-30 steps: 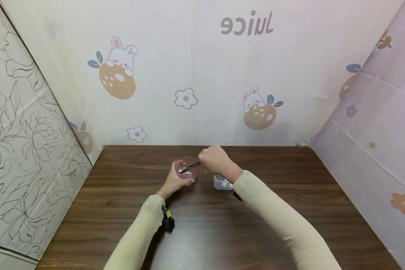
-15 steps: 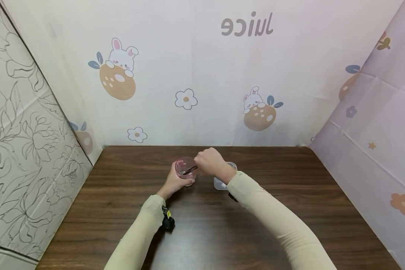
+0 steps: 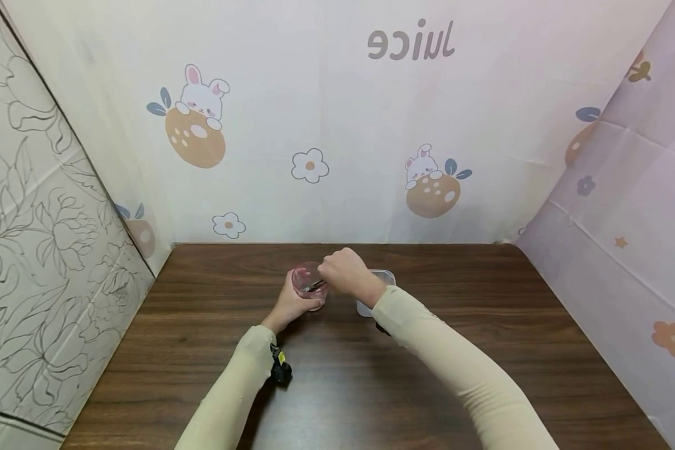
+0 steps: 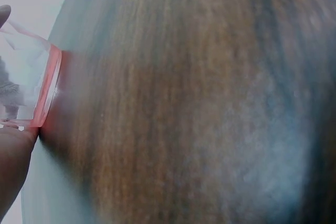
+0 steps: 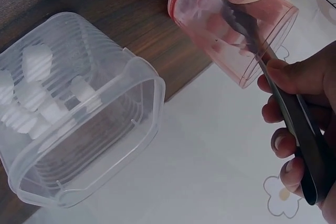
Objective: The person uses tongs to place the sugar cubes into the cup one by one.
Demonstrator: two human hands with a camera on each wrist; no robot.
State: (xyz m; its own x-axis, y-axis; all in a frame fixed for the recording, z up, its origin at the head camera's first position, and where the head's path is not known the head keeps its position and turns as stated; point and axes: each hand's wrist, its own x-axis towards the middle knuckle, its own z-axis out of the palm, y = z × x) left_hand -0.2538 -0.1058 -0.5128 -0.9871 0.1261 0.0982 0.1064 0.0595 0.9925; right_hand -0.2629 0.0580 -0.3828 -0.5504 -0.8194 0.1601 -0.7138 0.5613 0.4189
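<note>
My left hand [image 3: 289,304] grips a clear pink plastic cup [image 5: 210,35] standing on the table, its thumb across the near side. In the left wrist view the cup's pink base [image 4: 51,77] and part of the fingers show at the left edge. My right hand [image 3: 345,272] holds dark metal tongs [image 5: 291,111], fingers wrapped along both arms. The toothed tips of the tongs reach down inside the cup. Beside the cup, partly behind my right wrist, stands a clear ribbed plastic tub [image 5: 159,90] with several white chunks [image 5: 38,62] at its bottom.
The brown wood-grain table [image 3: 427,387] ends at a white printed cloth backdrop [image 3: 360,200], close beyond the hands. Patterned panels rise at the left and right sides. A small black camera [image 3: 281,373] is strapped to my left wrist.
My right hand has moved slightly left and down, the tongs going deeper into the cup. More of the tub has come into view behind the right wrist. The left hand and cup have stayed put.
</note>
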